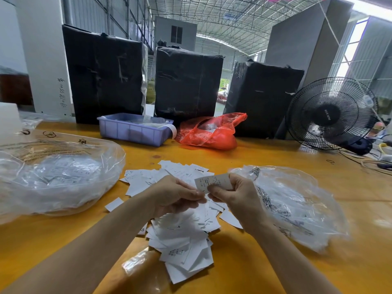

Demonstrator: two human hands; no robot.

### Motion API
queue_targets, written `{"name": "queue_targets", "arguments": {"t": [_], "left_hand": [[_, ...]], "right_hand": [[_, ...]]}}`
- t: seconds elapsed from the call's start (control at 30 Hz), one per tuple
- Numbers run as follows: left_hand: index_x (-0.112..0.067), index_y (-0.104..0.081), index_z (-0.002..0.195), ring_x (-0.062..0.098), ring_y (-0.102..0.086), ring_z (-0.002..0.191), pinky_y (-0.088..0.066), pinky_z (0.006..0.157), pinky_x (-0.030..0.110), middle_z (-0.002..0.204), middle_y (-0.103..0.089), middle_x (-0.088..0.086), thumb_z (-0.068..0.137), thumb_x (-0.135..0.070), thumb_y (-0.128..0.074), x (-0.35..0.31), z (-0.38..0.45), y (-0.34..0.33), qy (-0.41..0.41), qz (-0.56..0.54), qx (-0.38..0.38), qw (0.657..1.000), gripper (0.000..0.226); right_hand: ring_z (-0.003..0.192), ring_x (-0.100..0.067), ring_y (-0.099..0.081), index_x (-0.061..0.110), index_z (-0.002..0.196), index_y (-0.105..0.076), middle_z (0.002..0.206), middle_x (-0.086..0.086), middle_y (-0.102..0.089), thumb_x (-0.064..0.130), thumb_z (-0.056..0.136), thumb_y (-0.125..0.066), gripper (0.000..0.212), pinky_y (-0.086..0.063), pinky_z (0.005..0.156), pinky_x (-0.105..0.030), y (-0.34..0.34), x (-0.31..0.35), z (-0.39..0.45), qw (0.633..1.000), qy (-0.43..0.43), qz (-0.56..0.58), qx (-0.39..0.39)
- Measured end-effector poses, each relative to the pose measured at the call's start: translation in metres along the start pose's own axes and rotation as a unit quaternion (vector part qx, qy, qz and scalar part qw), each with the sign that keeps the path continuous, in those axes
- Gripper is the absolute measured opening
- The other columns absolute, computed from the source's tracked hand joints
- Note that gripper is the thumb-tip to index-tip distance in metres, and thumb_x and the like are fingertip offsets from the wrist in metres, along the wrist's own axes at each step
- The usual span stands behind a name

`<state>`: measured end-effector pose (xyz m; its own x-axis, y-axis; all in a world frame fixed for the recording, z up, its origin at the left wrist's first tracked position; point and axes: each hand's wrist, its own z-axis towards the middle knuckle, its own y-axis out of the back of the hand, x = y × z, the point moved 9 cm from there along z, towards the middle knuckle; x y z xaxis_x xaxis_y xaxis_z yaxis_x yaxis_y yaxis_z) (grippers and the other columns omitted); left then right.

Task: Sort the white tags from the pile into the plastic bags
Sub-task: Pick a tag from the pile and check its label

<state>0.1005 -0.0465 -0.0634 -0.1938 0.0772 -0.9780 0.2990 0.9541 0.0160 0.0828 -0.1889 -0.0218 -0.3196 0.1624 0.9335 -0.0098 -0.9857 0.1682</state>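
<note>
A loose pile of white tags lies spread on the yellow table in front of me. My right hand pinches one white tag above the pile, printed face up. My left hand hovers just left of it with curled fingers, its fingertips close to the tag's lower left corner; I cannot tell whether they touch. A clear plastic bag holding several tags lies to the left. Another clear plastic bag with tags inside lies to the right, close to my right wrist.
A purple plastic tray and a red plastic bag sit at the back of the table. Three black-wrapped boxes stand behind them. A black fan and cables occupy the back right.
</note>
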Motion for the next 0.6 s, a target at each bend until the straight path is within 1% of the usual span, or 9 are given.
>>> {"name": "queue_targets", "arguments": {"t": [0.1,0.17,0.23,0.3,0.4,0.53,0.6], "left_hand": [[0.001,-0.073,0.083,0.010,-0.066,0.056,-0.047,0.045,0.016,0.078,-0.074,0.010,0.073,-0.006,-0.074,-0.003,0.000,0.003,-0.012,-0.018,-0.016,1.000,0.013],[-0.001,-0.074,0.078,0.011,-0.067,0.056,-0.046,0.044,0.015,0.076,-0.074,0.010,0.070,-0.009,-0.075,-0.004,0.000,0.006,-0.019,-0.037,-0.027,0.999,0.012],[0.001,-0.074,0.075,0.013,-0.067,0.056,-0.044,0.041,0.014,0.074,-0.073,0.012,0.070,-0.007,-0.073,-0.005,0.000,0.006,-0.022,-0.058,-0.027,0.998,0.010],[0.004,-0.073,0.077,0.014,-0.068,0.057,-0.045,0.041,0.015,0.076,-0.073,0.014,0.073,-0.004,-0.072,-0.004,0.000,0.004,-0.020,-0.060,-0.022,0.998,0.009],[0.005,-0.072,0.084,0.015,-0.070,0.061,-0.049,0.047,0.016,0.079,-0.074,0.013,0.077,-0.001,-0.070,-0.003,0.000,0.002,-0.018,-0.056,-0.016,0.998,0.010],[0.006,-0.071,0.088,0.016,-0.070,0.063,-0.051,0.050,0.017,0.084,-0.074,0.015,0.077,-0.001,-0.070,-0.004,0.001,0.001,-0.018,-0.059,-0.013,0.998,0.013],[0.005,-0.072,0.087,0.016,-0.070,0.063,-0.051,0.050,0.017,0.084,-0.074,0.015,0.077,-0.002,-0.071,-0.004,0.001,0.002,-0.018,-0.059,-0.014,0.998,0.013]], "right_hand": [[0.068,-0.018,-0.062,0.001,0.082,-0.061,0.080,-0.017,-0.068,-0.001,0.078,-0.071,0.011,-0.051,0.062,-0.026,-0.002,-0.002,0.000,1.000,-0.006,-0.029,0.009],[0.066,-0.016,-0.061,0.002,0.081,-0.061,0.079,-0.017,-0.068,0.001,0.078,-0.072,0.011,-0.050,0.060,-0.024,0.003,0.000,0.001,1.000,-0.001,-0.023,-0.011],[0.067,-0.017,-0.062,0.004,0.082,-0.063,0.079,-0.016,-0.068,0.004,0.078,-0.072,0.010,-0.050,0.061,-0.024,0.009,0.002,0.002,0.999,0.003,-0.010,-0.034],[0.068,-0.018,-0.062,0.004,0.082,-0.064,0.079,-0.016,-0.068,0.005,0.077,-0.073,0.011,-0.050,0.062,-0.025,0.013,0.003,0.003,0.999,0.006,-0.003,-0.043],[0.065,-0.014,-0.061,0.003,0.082,-0.064,0.078,-0.015,-0.068,0.004,0.077,-0.073,0.011,-0.049,0.058,-0.020,0.010,0.005,0.001,0.999,0.015,-0.019,-0.038],[0.072,-0.015,-0.063,0.006,0.077,-0.060,0.077,-0.011,-0.067,0.003,0.077,-0.073,0.013,-0.053,0.063,-0.027,0.006,0.006,0.000,0.998,0.022,-0.043,-0.030],[0.075,-0.018,-0.064,0.007,0.076,-0.059,0.080,-0.012,-0.067,0.003,0.077,-0.074,0.015,-0.055,0.067,-0.033,0.006,0.006,0.000,0.998,0.022,-0.059,-0.032]]}}
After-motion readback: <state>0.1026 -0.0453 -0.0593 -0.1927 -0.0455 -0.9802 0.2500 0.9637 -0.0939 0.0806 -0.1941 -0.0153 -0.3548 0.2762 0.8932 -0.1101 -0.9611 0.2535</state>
